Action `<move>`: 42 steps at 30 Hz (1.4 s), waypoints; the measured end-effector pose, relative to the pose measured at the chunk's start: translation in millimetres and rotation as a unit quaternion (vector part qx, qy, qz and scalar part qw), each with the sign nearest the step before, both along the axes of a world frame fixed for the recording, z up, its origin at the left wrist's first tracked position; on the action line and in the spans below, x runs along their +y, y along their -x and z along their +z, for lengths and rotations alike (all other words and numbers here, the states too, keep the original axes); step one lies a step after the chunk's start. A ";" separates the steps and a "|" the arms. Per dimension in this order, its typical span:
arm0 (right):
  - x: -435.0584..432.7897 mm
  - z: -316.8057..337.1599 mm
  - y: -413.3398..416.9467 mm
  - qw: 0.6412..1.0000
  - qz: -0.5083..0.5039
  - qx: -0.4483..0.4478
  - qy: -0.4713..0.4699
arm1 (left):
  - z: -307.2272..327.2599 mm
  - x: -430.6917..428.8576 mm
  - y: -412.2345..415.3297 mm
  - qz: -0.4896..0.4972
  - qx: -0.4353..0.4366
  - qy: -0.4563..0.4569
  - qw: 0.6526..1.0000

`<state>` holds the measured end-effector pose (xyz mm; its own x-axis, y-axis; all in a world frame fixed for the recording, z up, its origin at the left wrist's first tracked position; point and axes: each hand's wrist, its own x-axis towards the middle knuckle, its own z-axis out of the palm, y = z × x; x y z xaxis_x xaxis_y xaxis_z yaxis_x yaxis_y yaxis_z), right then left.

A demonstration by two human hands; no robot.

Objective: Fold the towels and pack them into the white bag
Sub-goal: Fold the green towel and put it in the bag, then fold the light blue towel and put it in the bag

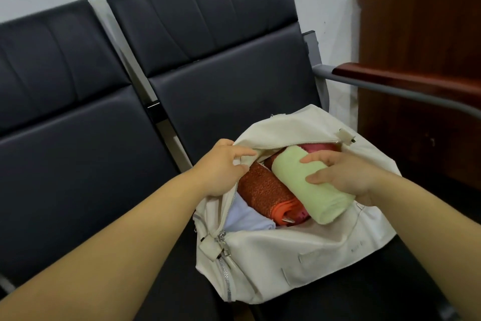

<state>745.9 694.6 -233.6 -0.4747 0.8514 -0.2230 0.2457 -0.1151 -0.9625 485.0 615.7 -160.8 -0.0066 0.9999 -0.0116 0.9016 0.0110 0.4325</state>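
The right hand (pixel 346 177) is clamped round a rolled green towel (pixel 304 182), thumb on the near side and fingers curled over the top. The roll lies slanted across the mouth of the white bag (pixel 299 250), its far end tucked under the upper zip edge, its near end above the front lip. The left hand (pixel 221 167) pinches that upper edge at the left corner of the opening and lifts it.

Inside, an orange towel (pixel 263 190) touches the green roll's left side, a pink towel (pixel 317 147) shows at the back, and a pale cloth (pixel 247 216) sits in the near left corner. The bag rests on a dark seat (pixel 351 300), toward its right edge, below the armrest (pixel 390 78).

To seat the roll well, I judge it should go down into the gap on the right of the orange towel — grip firm so it does not unwind, mouth held wide, near end lowered last so it clears the lip.
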 end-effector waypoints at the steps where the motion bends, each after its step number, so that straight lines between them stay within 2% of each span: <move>1: 3.4 -0.4 3.2 1.000 0.002 -0.004 -0.015 | 2.5 2.8 0.0 -0.005 0.031 0.021 0.999; 6: 29.4 -5.7 17.9 0.996 0.032 -0.024 -0.079 | 17.6 13.5 2.0 -0.061 0.093 0.049 0.993; 11: 52.1 -7.9 30.1 0.981 0.090 -0.070 -0.157 | 22.6 21.8 7.0 -0.075 0.068 0.016 0.995; 13: 56.2 -6.2 35.1 0.980 0.099 -0.043 -0.166 | 21.7 25.2 10.6 -0.074 0.060 0.001 0.995; 16: 62.6 -11.2 42.5 0.987 0.093 0.014 -0.128 | 21.5 27.9 13.7 -0.069 0.055 -0.022 0.996; 18: 67.5 -14.2 43.5 0.977 0.118 -0.075 -0.164 | 21.7 29.9 15.8 -0.060 0.055 -0.028 0.996; 21: 73.4 -12.5 37.5 0.936 0.174 -0.238 -0.191 | 22.6 32.6 18.2 -0.057 0.059 -0.026 0.996; 25: 69.9 -9.5 38.4 0.909 0.217 -0.291 -0.205 | 22.3 34.1 19.6 -0.055 0.058 -0.026 0.996; 28: 56.7 -16.3 41.8 0.900 0.203 -0.306 -0.233 | 19.5 32.5 19.1 -0.053 0.052 -0.016 0.997; 31: 43.2 -20.3 35.2 0.913 0.121 -0.288 -0.264 | 15.2 27.8 15.7 -0.052 0.044 -0.010 0.998; 34: 21.8 -14.8 23.7 0.900 0.057 -0.300 -0.310 | 10.4 16.3 10.7 -0.043 0.025 -0.010 0.999; 42: -80.3 23.4 39.3 0.890 0.067 -0.242 -0.382 | -0.5 -83.3 16.8 0.009 -0.035 -0.037 0.999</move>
